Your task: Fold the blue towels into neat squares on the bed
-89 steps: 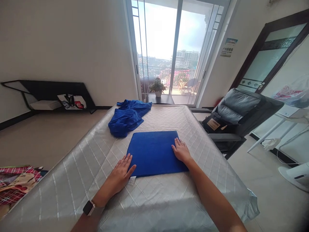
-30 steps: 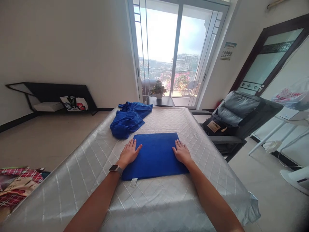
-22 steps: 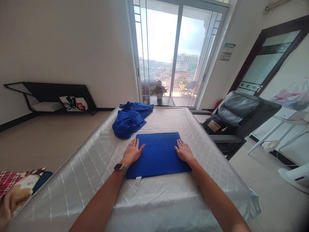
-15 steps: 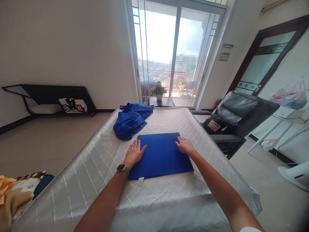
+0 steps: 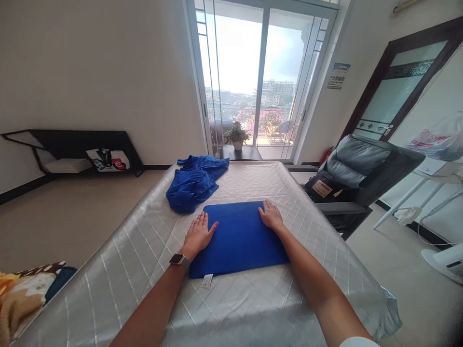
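A blue cloth folded into a flat rectangle (image 5: 238, 241) lies in front of me, a white tag (image 5: 207, 281) sticking out at its near left corner. My left hand (image 5: 198, 236) rests flat on its left edge, fingers stretched out and thumb over the cloth; a watch (image 5: 179, 260) is on that wrist. On the far right corner lies my right hand (image 5: 271, 215), also open, with its fingers extended. Beyond the left hand, a second blue cloth (image 5: 193, 183) lies in a crumpled heap. Both cloths are on a silvery quilted cover (image 5: 137, 255).
A dark recliner (image 5: 358, 168) with a black bag stands to the right, and a white side table (image 5: 434, 176) beyond it. A potted plant (image 5: 237, 135) stands by the sliding glass door. Patterned blankets (image 5: 27, 294) are piled at the lower left.
My right hand has shifted slightly left and up to the far right corner, its fingers now pointing away from me. The left hand stays flat on the left edge.
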`<state>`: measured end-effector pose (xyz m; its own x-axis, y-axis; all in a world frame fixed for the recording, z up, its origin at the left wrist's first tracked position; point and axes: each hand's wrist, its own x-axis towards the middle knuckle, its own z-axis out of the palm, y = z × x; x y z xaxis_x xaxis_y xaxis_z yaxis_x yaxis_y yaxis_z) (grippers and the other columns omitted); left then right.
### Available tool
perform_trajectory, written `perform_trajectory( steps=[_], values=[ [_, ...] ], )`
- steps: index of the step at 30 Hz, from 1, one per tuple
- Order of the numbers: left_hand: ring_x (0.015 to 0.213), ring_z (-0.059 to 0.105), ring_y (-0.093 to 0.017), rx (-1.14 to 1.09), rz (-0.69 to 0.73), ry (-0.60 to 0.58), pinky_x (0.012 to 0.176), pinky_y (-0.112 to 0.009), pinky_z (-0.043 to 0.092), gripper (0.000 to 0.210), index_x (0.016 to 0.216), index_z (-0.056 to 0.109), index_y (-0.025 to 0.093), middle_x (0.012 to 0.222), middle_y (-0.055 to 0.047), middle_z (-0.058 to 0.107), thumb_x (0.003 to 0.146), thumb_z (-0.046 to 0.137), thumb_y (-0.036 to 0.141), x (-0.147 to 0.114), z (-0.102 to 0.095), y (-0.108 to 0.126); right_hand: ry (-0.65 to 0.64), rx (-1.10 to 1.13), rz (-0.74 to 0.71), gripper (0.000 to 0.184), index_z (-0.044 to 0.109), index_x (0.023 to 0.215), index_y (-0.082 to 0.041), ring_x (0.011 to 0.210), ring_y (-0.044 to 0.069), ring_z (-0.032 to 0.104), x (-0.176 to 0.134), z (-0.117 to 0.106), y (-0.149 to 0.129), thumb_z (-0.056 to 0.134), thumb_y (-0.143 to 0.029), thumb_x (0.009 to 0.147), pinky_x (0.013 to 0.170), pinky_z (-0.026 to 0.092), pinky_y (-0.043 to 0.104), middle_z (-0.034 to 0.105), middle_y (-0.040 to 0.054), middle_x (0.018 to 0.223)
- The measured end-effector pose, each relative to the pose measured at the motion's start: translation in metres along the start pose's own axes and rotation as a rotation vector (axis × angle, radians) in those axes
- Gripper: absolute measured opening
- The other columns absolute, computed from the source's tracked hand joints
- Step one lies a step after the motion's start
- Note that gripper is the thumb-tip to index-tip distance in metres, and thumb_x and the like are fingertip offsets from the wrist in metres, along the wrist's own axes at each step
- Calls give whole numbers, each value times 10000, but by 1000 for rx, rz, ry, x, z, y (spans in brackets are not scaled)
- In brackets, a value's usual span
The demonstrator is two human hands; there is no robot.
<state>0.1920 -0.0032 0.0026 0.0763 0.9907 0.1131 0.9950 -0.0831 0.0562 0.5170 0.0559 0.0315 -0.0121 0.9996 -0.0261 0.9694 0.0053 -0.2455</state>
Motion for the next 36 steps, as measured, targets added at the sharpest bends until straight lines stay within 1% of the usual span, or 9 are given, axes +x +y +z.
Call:
perform_trajectory(
  steps=[4, 7, 9, 12, 15, 22, 27, 30, 36],
  values=[
    [1533, 282, -301, -10, 24, 13, 1251, -434, 220, 831, 1578, 278, -12, 1652, -226, 254, 1033, 181, 607, 1, 1, -2, -15, 7, 3, 722, 174, 1634, -77, 1577, 193, 112, 3, -1, 0, 187, -496, 1047, 1260, 51, 344, 140, 88, 1706],
    [1531, 285, -308, -11, 41, 13, 1245, -451, 235, 816, 1579, 287, 4, 1654, -222, 252, 1034, 176, 601, 1, 1, -3, -72, -8, -11, 741, 155, 1637, -79, 1580, 197, 90, 6, -5, 3, 196, -522, 1044, 1261, 52, 340, 111, 84, 1709],
    [1534, 281, -301, -19, 31, 8, 1245, -453, 236, 811, 1581, 292, 18, 1655, -214, 260, 1034, 167, 604, 1, 1, -3, -106, -19, -45, 750, 154, 1638, -82, 1579, 190, 98, 7, -8, 8, 205, -538, 1044, 1258, 61, 320, 115, 79, 1709],
    [1533, 285, -297, -15, 26, 11, 1247, -448, 232, 817, 1582, 295, 21, 1653, -217, 269, 1032, 156, 609, 1, 1, -3, -70, -18, -86, 721, 177, 1637, -99, 1573, 171, 131, 3, -10, 13, 199, -519, 1052, 1255, 66, 297, 143, 63, 1707],
    [1533, 284, -299, 3, 27, 6, 1250, -439, 221, 823, 1581, 293, 16, 1653, -218, 271, 1030, 151, 610, 1, 1, -2, -17, -13, -81, 691, 194, 1636, -113, 1569, 157, 145, -1, -8, 15, 184, -490, 1057, 1255, 68, 293, 169, 53, 1702],
    [1542, 256, -303, -14, 16, -33, 1253, -449, 218, 822, 1581, 275, -6, 1658, -218, 244, 1031, 178, 597, 1, -5, 0, -5, -14, -77, 670, 219, 1630, -118, 1565, 150, 159, -2, -7, 14, 212, -471, 1061, 1253, 86, 293, 189, 51, 1698],
    [1540, 266, -291, -13, -10, -43, 1258, -426, 208, 849, 1573, 283, -20, 1651, -220, 264, 1024, 153, 615, 1, -6, 1, 32, -1, -76, 650, 262, 1620, -128, 1558, 145, 187, -3, -7, 14, 215, -455, 1061, 1248, 94, 279, 235, 60, 1689],
    [1534, 284, -294, -1, -30, -23, 1256, -433, 214, 849, 1570, 294, -17, 1644, -221, 284, 1023, 142, 614, 1, -5, 0, 18, 0, -80, 661, 255, 1621, -117, 1561, 146, 175, -4, -9, 13, 217, -460, 1058, 1250, 87, 280, 235, 66, 1689],
    [1544, 257, -290, 14, -51, -33, 1257, -464, 197, 830, 1583, 270, -2, 1658, -199, 259, 1028, 133, 601, -1, -6, 0, -34, -13, -70, 689, 193, 1634, -107, 1573, 167, 125, -2, -9, 12, 201, -475, 1053, 1261, 75, 324, 162, 54, 1704]
  ],
)
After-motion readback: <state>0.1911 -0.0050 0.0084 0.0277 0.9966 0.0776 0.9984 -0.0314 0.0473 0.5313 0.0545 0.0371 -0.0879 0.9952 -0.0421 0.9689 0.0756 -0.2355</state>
